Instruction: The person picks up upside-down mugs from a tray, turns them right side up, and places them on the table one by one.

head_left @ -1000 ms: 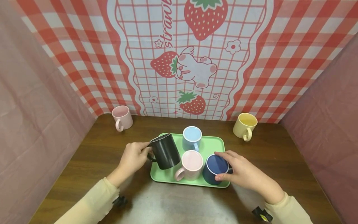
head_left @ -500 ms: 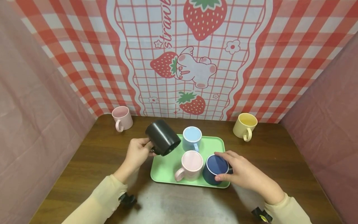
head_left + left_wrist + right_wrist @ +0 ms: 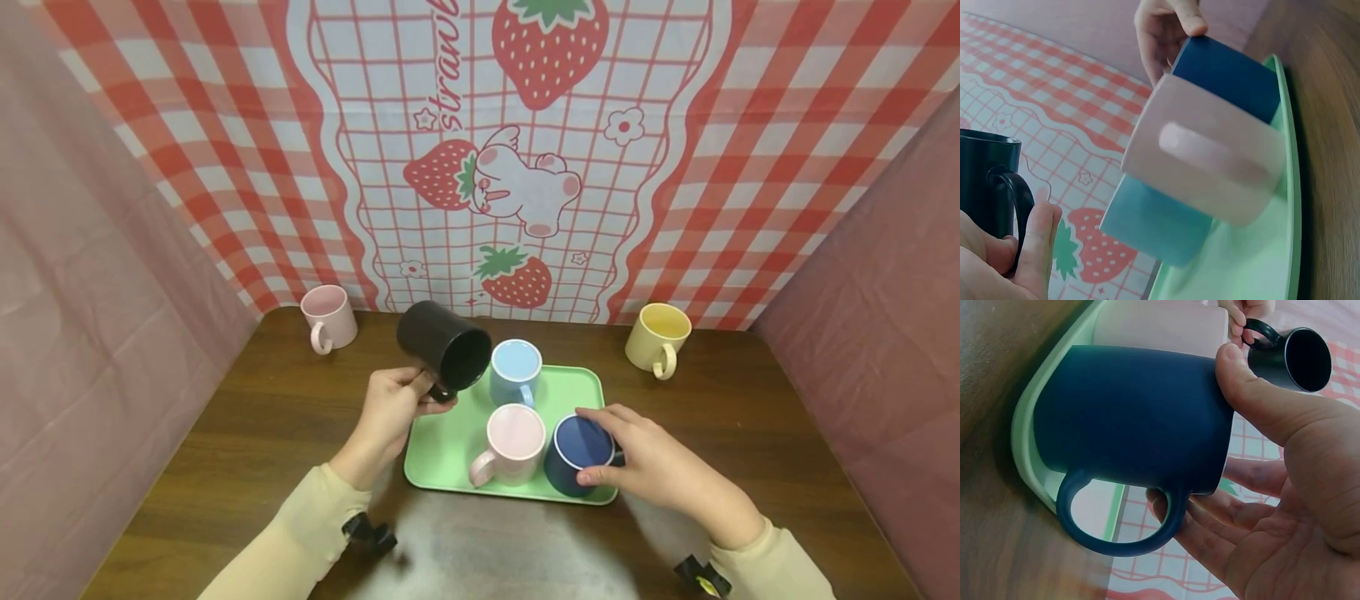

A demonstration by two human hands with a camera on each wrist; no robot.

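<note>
My left hand (image 3: 392, 408) pinches the handle of a black mug (image 3: 429, 335), raised over the back left of a green tray (image 3: 442, 467). The mug lies tipped on its side in the air, its open mouth facing right and toward me. On the tray, a navy mug (image 3: 573, 454) stands at the front right corner, its white-ringed flat end up. My right hand (image 3: 652, 458) grips it round the upper edge, thumb in front and fingers behind; its handle (image 3: 1119, 547) points right. Beside it are a pink mug (image 3: 516, 446) and a light blue mug (image 3: 515, 372), likewise flat end up.
Another pink mug (image 3: 330, 318) stands mouth up at the table's back left. A yellow mug (image 3: 657, 337), also upright, is at the back right. Behind the wooden table (image 3: 225, 467) hangs a red checked cloth (image 3: 480, 167) with strawberries.
My left hand has raised the black mug up and back while turning it, so its mouth now shows facing right and toward me. The right hand stays on the navy mug.
</note>
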